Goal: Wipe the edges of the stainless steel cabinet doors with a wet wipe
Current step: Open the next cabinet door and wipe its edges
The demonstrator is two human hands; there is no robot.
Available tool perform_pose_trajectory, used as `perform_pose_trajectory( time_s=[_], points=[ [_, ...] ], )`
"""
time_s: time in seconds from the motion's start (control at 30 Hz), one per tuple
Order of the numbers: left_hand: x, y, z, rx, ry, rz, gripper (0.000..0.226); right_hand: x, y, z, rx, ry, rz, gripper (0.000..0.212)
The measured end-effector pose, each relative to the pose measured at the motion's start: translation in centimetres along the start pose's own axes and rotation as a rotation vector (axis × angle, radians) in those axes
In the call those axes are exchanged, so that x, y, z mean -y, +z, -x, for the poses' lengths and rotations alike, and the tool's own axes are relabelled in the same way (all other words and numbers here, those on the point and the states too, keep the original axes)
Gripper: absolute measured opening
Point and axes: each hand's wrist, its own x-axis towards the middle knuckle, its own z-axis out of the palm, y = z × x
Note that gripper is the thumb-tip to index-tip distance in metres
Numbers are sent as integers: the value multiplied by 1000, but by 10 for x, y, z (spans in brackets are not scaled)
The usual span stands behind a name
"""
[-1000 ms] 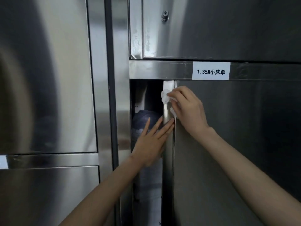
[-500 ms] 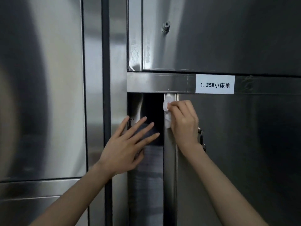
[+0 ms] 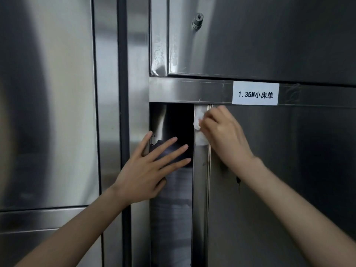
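Observation:
A stainless steel cabinet door [image 3: 279,180] stands slightly ajar, its narrow left edge [image 3: 200,189] facing me. My right hand [image 3: 223,135] pinches a crumpled white wet wipe [image 3: 198,124] and holds it against the top of that edge, just under the horizontal rail. My left hand [image 3: 152,168] is spread with straight fingers in front of the dark gap [image 3: 173,122] left of the door edge; it holds nothing, and I cannot tell whether it touches the frame.
Above is another steel door [image 3: 269,35] with a small round lock [image 3: 197,22]. A white paper label [image 3: 255,94] is taped on the rail. A tall steel panel [image 3: 48,103] and a dark vertical strip [image 3: 123,112] fill the left.
My left hand left the door edge and moved left, fingers spread before the gap. My right hand kept the wipe at the top of the edge. The view shifted upward.

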Motion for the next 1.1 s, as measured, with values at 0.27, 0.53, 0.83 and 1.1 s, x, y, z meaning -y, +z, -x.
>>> perform_pose_trajectory(
  time_s=[0.27,0.53,0.83,1.1],
  points=[
    [-1,-1,0,-11,8,-22,69,17,8,27,54,76,-25,12],
    [-3,-2,0,8,-32,48,61,8,2,-17,30,180,-1,4],
    [-62,-20,-13,-114,-363,538,62,19,-6,25,238,76,1,12],
    [-125,6,-8,37,-722,1378,85,7,0,8,168,135,-66,13]
  ],
)
